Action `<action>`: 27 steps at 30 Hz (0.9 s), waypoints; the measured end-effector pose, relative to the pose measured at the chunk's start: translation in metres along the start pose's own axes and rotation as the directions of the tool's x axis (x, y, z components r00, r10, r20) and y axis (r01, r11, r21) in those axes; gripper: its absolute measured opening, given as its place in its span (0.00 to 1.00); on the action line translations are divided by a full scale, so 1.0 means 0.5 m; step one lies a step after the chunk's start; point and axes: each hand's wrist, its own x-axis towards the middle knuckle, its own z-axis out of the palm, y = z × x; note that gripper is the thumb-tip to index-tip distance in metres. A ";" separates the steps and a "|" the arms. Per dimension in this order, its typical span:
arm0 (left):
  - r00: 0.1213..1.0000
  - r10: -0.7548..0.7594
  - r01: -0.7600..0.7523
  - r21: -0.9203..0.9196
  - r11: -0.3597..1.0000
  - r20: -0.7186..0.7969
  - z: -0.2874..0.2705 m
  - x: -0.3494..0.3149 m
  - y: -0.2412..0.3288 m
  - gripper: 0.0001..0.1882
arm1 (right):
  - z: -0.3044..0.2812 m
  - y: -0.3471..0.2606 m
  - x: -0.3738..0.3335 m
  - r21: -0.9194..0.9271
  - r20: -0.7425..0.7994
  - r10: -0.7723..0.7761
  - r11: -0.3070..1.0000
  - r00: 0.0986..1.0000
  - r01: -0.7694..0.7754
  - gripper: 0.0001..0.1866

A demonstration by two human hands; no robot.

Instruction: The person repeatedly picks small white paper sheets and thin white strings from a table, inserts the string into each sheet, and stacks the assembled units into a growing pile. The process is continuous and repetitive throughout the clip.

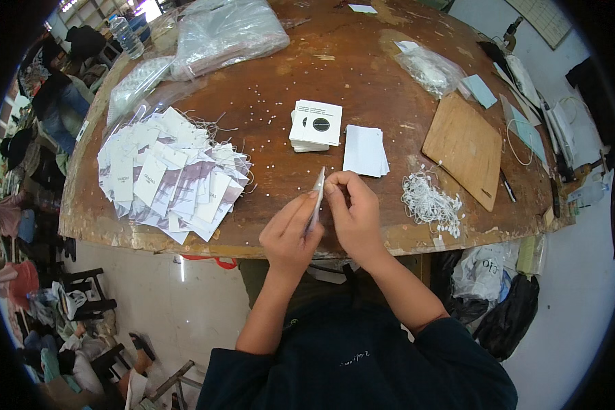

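Note:
My left hand (287, 232) is closed on some white card tags (318, 191), tilted almost edge-on above the table's near edge. Close to their upper end my right hand (357, 217) has thumb and forefinger pinched together; what lies in that pinch is too small to make out. Just beyond my hands stands a stack of square white cards (306, 130) with black round prints, and beside it a stack of plain pale cards (364, 152). A heap of white tags (164, 181) with strings spreads to the left. On the right lies a tangle of white tag strings (430, 201).
The worn wooden table (266, 143) carries a wooden board (463, 150) and a clear bag (430, 72) at right. Large plastic bags (229, 34) and a water bottle (125, 35) stand at far left. Small white bits dot the tabletop. Bags (485, 273) sit below, right.

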 end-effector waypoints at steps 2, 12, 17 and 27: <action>0.980 0.188 -0.199 0.245 0.949 0.070 -0.011 0.009 -0.014 0.19 | -0.011 -0.003 0.002 0.300 0.173 0.346 0.873 0.922 -0.384 0.06; 0.878 0.453 -0.468 0.480 0.742 0.155 -0.048 0.020 -0.033 0.16 | -0.024 0.014 0.076 -0.077 0.069 0.221 0.973 0.973 -0.216 0.16; 0.958 0.268 -0.258 0.712 0.654 0.101 -0.157 0.089 -0.134 0.19 | -0.079 0.069 0.204 -0.319 0.016 -0.174 0.932 0.985 0.170 0.16; 0.994 -0.058 -0.024 0.699 0.715 0.093 -0.210 0.134 -0.150 0.25 | -0.104 0.119 0.255 -0.617 0.450 0.034 0.734 0.893 0.283 0.43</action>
